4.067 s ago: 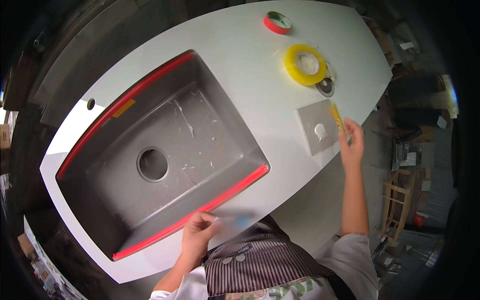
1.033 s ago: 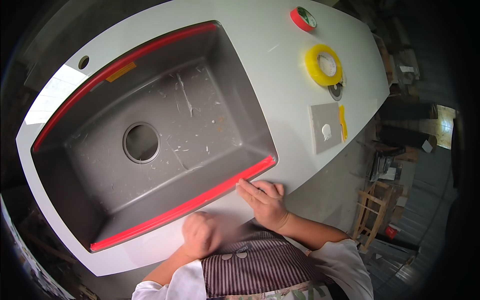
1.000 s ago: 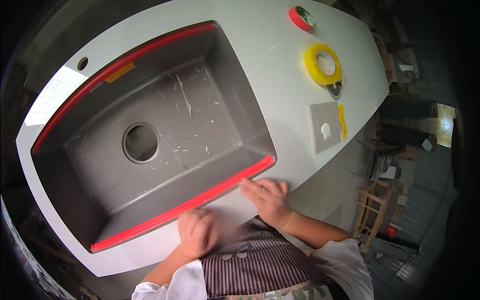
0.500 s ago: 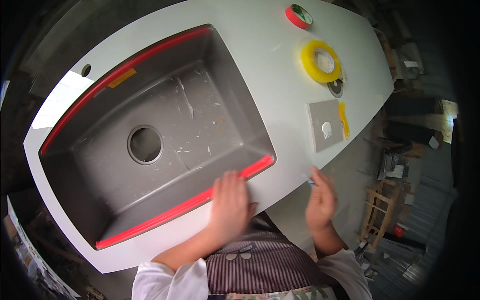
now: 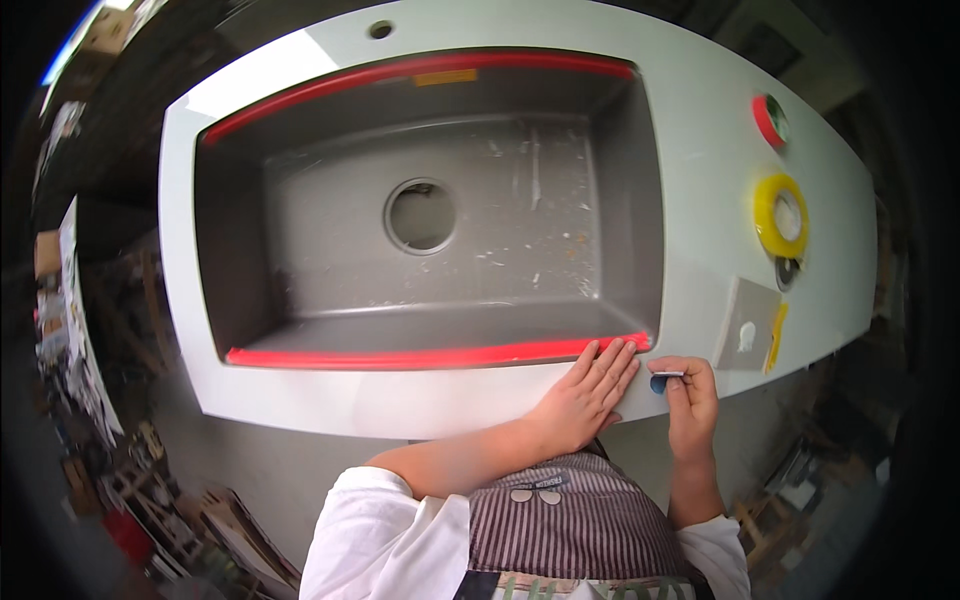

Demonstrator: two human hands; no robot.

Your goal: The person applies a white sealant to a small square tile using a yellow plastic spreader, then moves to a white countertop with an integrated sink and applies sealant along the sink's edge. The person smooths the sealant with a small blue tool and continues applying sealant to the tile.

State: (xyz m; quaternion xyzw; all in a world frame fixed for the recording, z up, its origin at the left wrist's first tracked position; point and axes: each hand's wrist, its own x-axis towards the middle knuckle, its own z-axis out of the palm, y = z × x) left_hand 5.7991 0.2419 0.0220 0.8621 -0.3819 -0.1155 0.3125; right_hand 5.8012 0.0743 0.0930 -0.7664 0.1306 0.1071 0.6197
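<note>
My left hand (image 5: 588,396) lies flat with its fingers stretched out. Its fingertips touch the right end of the red tape strip (image 5: 430,356) along the front rim of the grey sink (image 5: 340,250). Just right of it, at the counter's front edge, my right hand (image 5: 692,408) is closed on a small flat piece (image 5: 660,380) with a pale thin edge and a blue underside. What exactly that piece is I cannot make out. The sink is set into a white countertop (image 5: 710,200). Another red tape strip (image 5: 540,58) follows its back rim.
On the counter's right stand a red tape roll (image 5: 764,122) and a yellow tape roll (image 5: 768,217), with a dark disc (image 5: 788,272) beside it. Nearer lies a grey square board (image 5: 742,305) bearing a white blob, with a yellow strip (image 5: 776,338) alongside. Clutter covers the floor at both sides.
The view has turned, so the sink now sits squarer. My left hand has moved right along the front tape to its end. My right hand has come closer to the left one.
</note>
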